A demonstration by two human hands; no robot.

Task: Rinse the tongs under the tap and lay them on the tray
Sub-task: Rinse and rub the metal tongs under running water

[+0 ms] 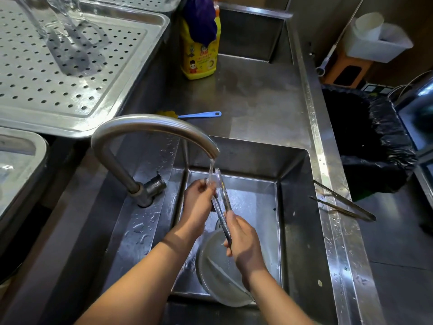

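Metal tongs (222, 202) slant over the steel sink (295, 207), tips up in the water stream from the curved tap (150, 124). My right hand (243, 242) grips their lower handle end. My left hand (199, 200) pinches the tips under the running water. A perforated steel tray (131, 73) lies at the upper left, with clear glassware standing on its far part.
A second pair of tongs (344, 202) rests across the sink's right rim. A round metal bowl (218, 275) sits in the basin under my right wrist. A yellow detergent bottle (200, 50) and a blue-handled brush (199, 114) are behind the tap. A black-lined bin (365, 137) stands at the right.
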